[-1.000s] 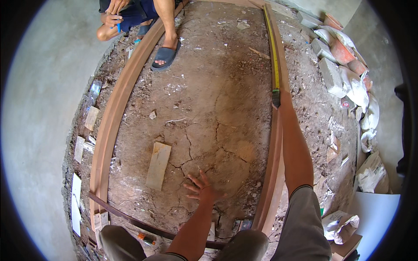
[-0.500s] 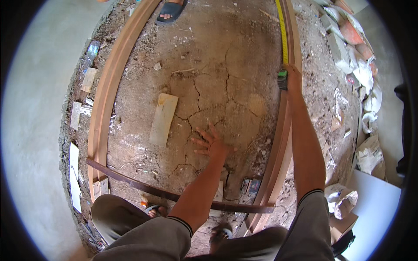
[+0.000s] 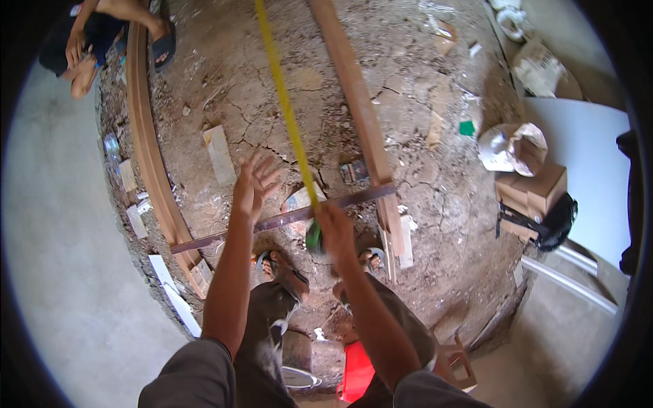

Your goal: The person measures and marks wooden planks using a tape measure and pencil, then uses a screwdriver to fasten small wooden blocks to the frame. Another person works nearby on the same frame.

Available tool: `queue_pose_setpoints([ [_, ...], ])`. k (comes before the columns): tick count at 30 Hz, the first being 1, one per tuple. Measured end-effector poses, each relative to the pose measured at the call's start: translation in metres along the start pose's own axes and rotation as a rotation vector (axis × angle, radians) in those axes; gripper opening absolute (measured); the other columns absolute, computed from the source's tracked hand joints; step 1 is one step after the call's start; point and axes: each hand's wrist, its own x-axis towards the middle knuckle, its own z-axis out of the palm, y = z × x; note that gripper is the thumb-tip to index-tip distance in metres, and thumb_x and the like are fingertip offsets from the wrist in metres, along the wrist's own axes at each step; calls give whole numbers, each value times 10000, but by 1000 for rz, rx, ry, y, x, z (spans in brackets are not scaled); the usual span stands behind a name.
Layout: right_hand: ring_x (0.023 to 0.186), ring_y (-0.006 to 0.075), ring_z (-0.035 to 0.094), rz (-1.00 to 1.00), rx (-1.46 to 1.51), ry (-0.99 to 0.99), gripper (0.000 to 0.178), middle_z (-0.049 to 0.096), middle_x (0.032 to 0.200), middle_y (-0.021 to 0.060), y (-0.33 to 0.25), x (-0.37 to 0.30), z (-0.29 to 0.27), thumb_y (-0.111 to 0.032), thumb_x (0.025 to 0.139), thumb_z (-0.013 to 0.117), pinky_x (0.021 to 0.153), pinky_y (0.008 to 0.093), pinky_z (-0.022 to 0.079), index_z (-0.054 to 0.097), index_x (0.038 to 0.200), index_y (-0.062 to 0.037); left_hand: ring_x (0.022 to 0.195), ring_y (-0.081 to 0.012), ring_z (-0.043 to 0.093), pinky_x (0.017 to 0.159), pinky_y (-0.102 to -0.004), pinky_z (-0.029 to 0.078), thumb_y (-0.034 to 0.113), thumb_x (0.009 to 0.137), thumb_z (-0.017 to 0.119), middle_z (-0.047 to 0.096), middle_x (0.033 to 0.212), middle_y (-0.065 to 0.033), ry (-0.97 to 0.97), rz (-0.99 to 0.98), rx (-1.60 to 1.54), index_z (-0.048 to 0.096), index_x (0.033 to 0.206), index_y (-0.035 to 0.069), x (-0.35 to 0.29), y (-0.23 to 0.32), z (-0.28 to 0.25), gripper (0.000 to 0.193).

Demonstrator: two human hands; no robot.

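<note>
My right hand (image 3: 335, 228) is closed around a green and black tape measure (image 3: 313, 239), just on my side of a dark crossbar (image 3: 275, 221). The pulled-out yellow blade (image 3: 286, 115) runs away from it past the far edge, slightly leftward. Raised over the ground left of the blade, my left hand (image 3: 255, 182) holds nothing, its fingers spread. The crossbar lies across the near parts of two wooden beams, a left beam (image 3: 147, 156) and a right beam (image 3: 357, 95). Where the blade's far end sits is out of view.
Another person's hand (image 3: 73, 51) and sandalled foot (image 3: 163, 47) are at the far left. A flat board piece (image 3: 219, 155) lies on cracked dirt. At right are a cardboard box (image 3: 541, 190), a paper sack (image 3: 527, 149) and a white panel (image 3: 585, 136). A red bag (image 3: 356, 370) sits near my legs.
My right hand has brought the tape measure off the right beam, nearer me and leftward, between the beams. My left hand has lifted and shifted left. My view has turned rightward and nearer.
</note>
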Motion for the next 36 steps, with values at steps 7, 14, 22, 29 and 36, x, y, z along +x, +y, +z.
queue_pose_setpoints([
  [7,678,117,602,232,51,-112,238,684,822,49,-24,-261,-123,-244,1027,584,603,312,470,702,1023,-37,978,-238,711,889,-446,580,393,1049,571,709,1152,-104,104,-124,-129,527,1428,115,-177,16,170,471],
  [14,688,91,594,464,83,-127,265,708,847,63,-130,-372,-249,-261,1052,564,622,278,479,644,1176,-41,661,-195,714,613,-324,599,161,1050,477,712,841,-103,169,-135,-225,638,1235,3,-283,-50,304,292],
  [22,521,121,545,584,96,-43,281,645,819,64,-168,-339,-274,-356,1011,599,453,258,430,607,1121,-97,973,-322,715,872,-427,542,318,1037,551,731,1052,-152,17,115,370,712,1110,53,-455,-79,293,318],
  [29,483,125,514,734,-302,22,315,652,827,70,-157,-373,-237,-340,951,637,395,238,381,603,1113,-72,858,-149,690,805,-312,548,284,1043,612,726,1092,-50,900,17,-573,681,1162,39,-514,-116,69,280],
  [36,624,139,591,508,-717,-431,354,663,860,75,-141,-359,-113,-375,975,600,522,256,486,657,1113,-55,790,-157,706,720,-323,582,266,1008,653,739,934,-54,1329,-64,-688,732,1109,36,-646,-270,-20,264],
])
